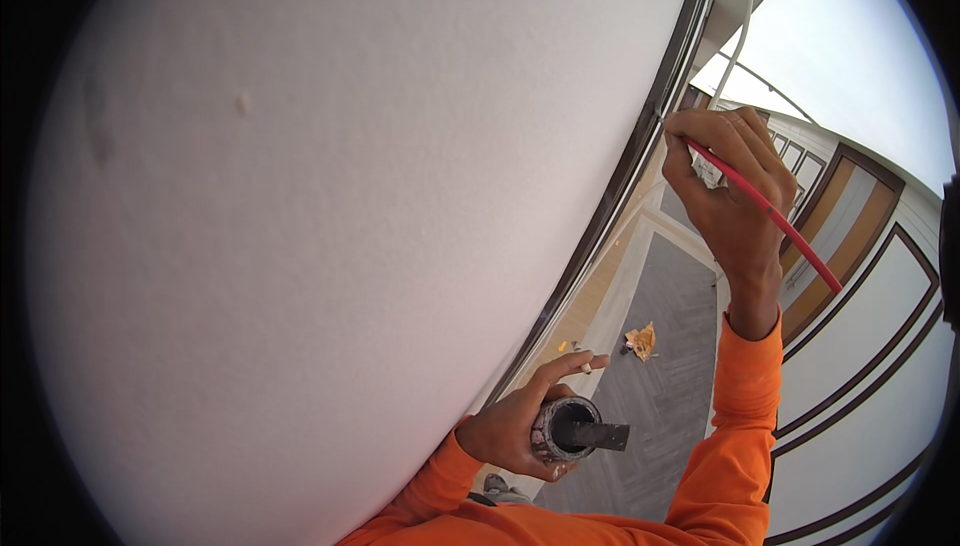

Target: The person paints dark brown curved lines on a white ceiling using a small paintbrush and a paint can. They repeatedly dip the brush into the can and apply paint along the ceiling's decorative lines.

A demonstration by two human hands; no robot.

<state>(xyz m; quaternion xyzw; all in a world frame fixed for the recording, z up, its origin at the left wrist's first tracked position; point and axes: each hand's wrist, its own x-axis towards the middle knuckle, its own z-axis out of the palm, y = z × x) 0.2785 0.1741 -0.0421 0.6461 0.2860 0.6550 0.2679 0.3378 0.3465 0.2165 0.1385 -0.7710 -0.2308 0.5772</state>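
My right hand [738, 191] is raised on the right and pinches a slim paintbrush by its red handle [775, 214]. The tip reaches the dark frame strip [637, 151] along the wall's edge; its bristles are too small to make out. Lower down, my left hand [507, 433] is wrapped around a small paint can [541, 438], smeared on its outside and dark inside. A flat black strip [606, 436] sticks out over the can's rim. Near the left fingertips shows a small white stub [586, 368], whose kind I cannot tell.
A large pale wall [330, 196] fills the left side. Below lies a grey floor [660, 406] with a crumpled brown scrap [641, 340] on it. White panelling with dark trim [860, 346] and a brown-framed door [845, 216] stand on the right. A white cable [741, 41] hangs at top right.
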